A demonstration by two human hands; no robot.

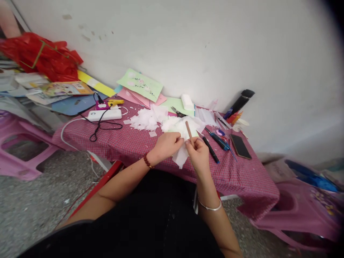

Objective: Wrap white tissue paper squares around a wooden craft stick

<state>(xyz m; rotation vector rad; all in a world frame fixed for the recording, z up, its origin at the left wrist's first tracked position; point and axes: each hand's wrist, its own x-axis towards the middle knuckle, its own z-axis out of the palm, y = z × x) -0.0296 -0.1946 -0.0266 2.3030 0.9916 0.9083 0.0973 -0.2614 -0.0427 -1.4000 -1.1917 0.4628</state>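
Note:
My right hand [199, 154] is closed around a thin brown stick [189, 129] that points up and away from me; its exact kind is unclear. My left hand [167, 144] is closed, thumb and fingertips together on a piece of thin white tissue paper [180, 158]. This piece hangs between both hands at the table's near edge. Just beyond them lies a pile of loose white tissue paper [172, 123], with small cut squares [145, 119] heaped to its left. Dark-handled scissors [178, 113] rest behind the pile. A black pen [211, 149] lies right of my right hand.
A phone [241, 146] and a blue craft knife [219, 139] lie to the right. Leftward sit a power strip [104, 115] with cables and a yellow glue gun [115, 102]. A green card with painted flowers [140, 85] leans near the wall. Pink stools [292, 211] flank the table.

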